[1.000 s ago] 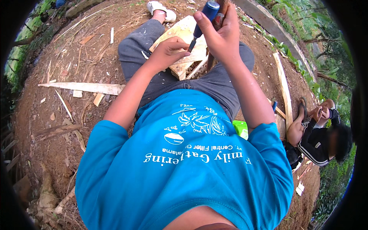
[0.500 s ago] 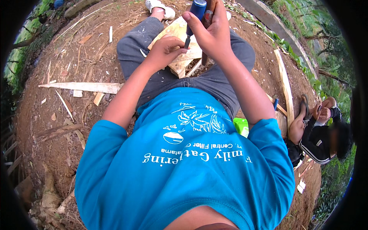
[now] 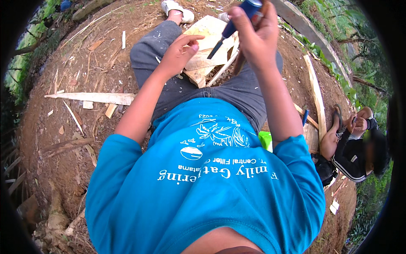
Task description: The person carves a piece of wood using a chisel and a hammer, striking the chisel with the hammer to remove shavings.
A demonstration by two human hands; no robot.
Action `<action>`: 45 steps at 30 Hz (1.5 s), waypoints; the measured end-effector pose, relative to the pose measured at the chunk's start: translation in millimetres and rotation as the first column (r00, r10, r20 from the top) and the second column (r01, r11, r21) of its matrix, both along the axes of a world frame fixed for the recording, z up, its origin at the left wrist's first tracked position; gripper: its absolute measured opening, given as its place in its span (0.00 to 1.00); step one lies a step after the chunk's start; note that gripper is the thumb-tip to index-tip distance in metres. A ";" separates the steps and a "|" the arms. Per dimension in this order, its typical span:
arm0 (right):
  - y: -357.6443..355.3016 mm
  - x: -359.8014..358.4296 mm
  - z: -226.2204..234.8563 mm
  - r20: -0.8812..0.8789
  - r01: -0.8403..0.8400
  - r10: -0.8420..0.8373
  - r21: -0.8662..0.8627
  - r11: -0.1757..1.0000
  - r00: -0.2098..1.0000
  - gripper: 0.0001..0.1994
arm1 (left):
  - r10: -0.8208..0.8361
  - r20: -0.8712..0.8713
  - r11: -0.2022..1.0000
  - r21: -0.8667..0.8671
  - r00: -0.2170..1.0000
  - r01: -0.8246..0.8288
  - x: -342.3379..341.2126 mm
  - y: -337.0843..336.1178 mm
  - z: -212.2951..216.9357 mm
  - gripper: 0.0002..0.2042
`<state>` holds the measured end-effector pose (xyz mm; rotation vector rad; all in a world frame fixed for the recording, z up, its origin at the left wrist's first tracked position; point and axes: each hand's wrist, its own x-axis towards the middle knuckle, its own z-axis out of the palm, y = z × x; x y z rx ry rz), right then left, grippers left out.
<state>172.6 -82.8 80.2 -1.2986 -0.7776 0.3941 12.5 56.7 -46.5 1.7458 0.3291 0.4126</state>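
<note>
My right hand (image 3: 253,36) is raised in front of me and grips a chisel with a blue handle (image 3: 249,10); its dark blade (image 3: 215,47) slants down to the left. My left hand (image 3: 177,53) hovers just left of the blade tip, fingers loosely curled, holding nothing. Below both hands a pale block of wood (image 3: 207,46) with carved faces rests between my knees on my grey trousers (image 3: 169,80). I sit on bare earth in a blue shirt.
Wood offcuts and a long pale slat (image 3: 91,98) lie on the dirt at left. A long plank (image 3: 316,97) runs along the right. Another person in black (image 3: 357,148) sits at the right edge. A green object (image 3: 265,139) lies by my right hip.
My right hand has lifted the chisel higher and to the right. My left hand has come off the blade and opened a little.
</note>
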 end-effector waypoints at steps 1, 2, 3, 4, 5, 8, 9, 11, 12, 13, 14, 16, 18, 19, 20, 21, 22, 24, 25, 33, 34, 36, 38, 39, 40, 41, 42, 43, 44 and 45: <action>-0.9 3.6 1.5 -0.009 0.032 -0.031 0.161 0.986 0.999 0.17 | 0.019 -0.017 0.996 -0.090 1.000 -0.020 0.7 0.8 4.2 0.17; -11.8 8.4 3.8 -0.019 0.074 -0.072 0.105 0.992 0.997 0.15 | 0.032 -0.035 0.997 -0.071 0.999 -0.034 2.1 0.2 8.6 0.16; -22.3 13.8 5.0 -0.026 0.117 -0.116 0.047 0.992 0.993 0.15 | 0.011 -0.020 0.990 0.144 1.000 -0.008 1.9 -1.1 13.3 0.16; -32.9 19.0 5.0 -0.052 0.138 -0.136 0.041 0.990 0.989 0.15 | -0.007 -0.018 0.937 0.350 1.000 0.013 1.3 -4.0 17.8 0.16; -42.5 23.7 3.1 -0.078 0.159 -0.156 0.035 0.987 0.985 0.15 | -0.032 -0.031 0.842 0.538 0.999 0.044 0.3 -7.0 22.2 0.15; -73.5 32.8 -6.3 -0.164 0.289 -0.281 0.032 0.957 0.946 0.12 | -0.103 -0.124 0.613 0.774 0.987 0.162 -7.8 -12.3 32.6 0.16; -82.5 34.8 -9.5 -0.178 0.297 -0.283 0.061 0.953 0.943 0.12 | -0.096 -0.141 0.572 0.802 0.985 0.171 -8.6 -14.8 33.2 0.15; -95.9 36.6 -16.0 -0.229 0.339 -0.322 0.040 0.940 0.919 0.12 | -0.091 -0.091 0.476 0.871 0.992 0.123 -10.2 -20.0 30.4 0.12; -101.2 36.4 -19.0 -0.245 0.355 -0.337 0.033 0.934 0.909 0.12 | -0.077 -0.063 0.457 0.885 0.995 0.091 -10.7 -21.9 27.5 0.11; -105.5 36.0 -21.4 -0.264 0.384 -0.365 0.022 0.923 0.893 0.12 | -0.073 -0.025 0.438 0.897 0.997 0.054 -10.6 -23.6 23.8 0.09; -108.9 35.0 -23.7 -0.277 0.399 -0.375 0.033 0.916 0.885 0.15 | -0.072 0.018 0.424 0.906 0.997 0.014 -10.0 -25.5 19.8 0.08; -114.1 32.9 -27.0 -0.277 0.390 -0.367 0.029 0.920 0.888 0.13 | -0.061 0.037 0.450 0.893 0.997 -0.006 -10.9 -30.0 12.2 0.08; -117.7 30.9 -29.1 -0.294 0.376 -0.348 0.045 0.926 0.890 0.13 | -0.040 0.057 0.455 0.890 0.998 -0.033 -11.0 -32.9 6.8 0.07; -119.1 30.3 -29.7 -0.293 0.381 -0.356 0.030 0.924 0.887 0.14 | -0.024 0.066 0.448 0.893 0.998 -0.048 -10.9 -34.5 4.9 0.07; -120.1 29.6 -30.0 -0.290 0.378 -0.356 0.022 0.926 0.888 0.15 | -0.009 0.077 0.442 0.895 0.997 -0.065 -10.3 -35.9 3.6 0.07; -120.7 29.1 -30.3 -0.286 0.371 -0.349 0.023 0.928 0.892 0.16 | -0.003 0.063 0.443 0.895 0.998 -0.055 -9.5 -37.1 2.7 0.07; -121.2 28.6 -30.4 -0.287 0.374 -0.354 0.016 0.927 0.890 0.17 | 0.003 0.049 0.445 0.895 0.999 -0.045 -8.8 -38.7 2.2 0.07; -121.4 27.5 -30.2 -0.287 0.361 -0.340 0.023 0.932 0.895 0.17 | 0.010 0.030 0.440 0.898 0.999 -0.031 -8.4 -41.2 2.0 0.08; -121.1 27.0 -30.0 -0.287 0.355 -0.332 0.031 0.934 0.899 0.17 | 0.010 0.025 0.433 0.901 1.000 -0.027 -8.8 -41.8 2.3 0.08; -120.7 24.6 -31.8 -0.302 0.390 -0.367 0.019 0.920 0.880 0.16 | 0.243 -0.101 0.844 0.513 0.965 -0.159 -10.8 0.6 8.3 0.11; -120.9 24.9 -31.9 -0.307 0.399 -0.372 0.025 0.917 0.876 0.16 | 0.311 -0.072 0.878 0.403 0.948 -0.258 -9.4 9.2 8.9 0.13; -121.4 25.9 -32.0 -0.309 0.399 -0.370 0.034 0.916 0.876 0.16 | 0.419 -0.020 0.768 0.541 0.908 -0.343 -11.8 17.9 8.6 0.21; -121.7 26.6 -31.7 -0.312 0.402 -0.373 0.030 0.915 0.874 0.15 | 0.276 -0.135 0.831 0.531 0.952 -0.165 -17.5 18.6 7.6 0.24; -121.7 26.8 -31.5 -0.317 0.406 -0.379 0.021 0.914 0.869 0.14 | 0.190 -0.174 0.846 0.528 0.966 -0.072 -20.1 17.3 6.9 0.25; -121.6 26.9 -31.3 -0.330 0.421 -0.397 0.001 0.907 0.856 0.13 | 0.109 -0.369 0.846 0.521 0.923 0.109 -25.3 17.0 8.2 0.27; -121.5 26.8 -31.3 -0.322 0.416 -0.389 0.017 0.909 0.863 0.13 | 0.086 -0.369 0.802 0.576 0.926 0.155 -27.9 15.4 8.3 0.27; -121.2 26.6 -31.1 -0.322 0.421 -0.392 0.022 0.907 0.862 0.13 | 0.082 -0.409 0.766 0.610 0.909 0.205 -32.1 12.0 8.5 0.26; -120.8 26.3 -31.3 -0.325 0.423 -0.390 0.032 0.906 0.861 0.13 | 0.081 -0.448 0.725 0.639 0.890 0.256 -34.2 9.5 9.1 0.26; -120.3 26.0 -31.4 -0.325 0.423 -0.392 0.027 0.906 0.860 0.13 | 0.082 -0.423 0.739 0.633 0.902 0.230 -34.1 8.4 9.4 0.26; -119.6 25.7 -31.7 -0.327 0.420 -0.390 0.025 0.907 0.861 0.13 | 0.083 -0.398 0.753 0.626 0.913 0.205 -34.1 6.6 9.9 0.27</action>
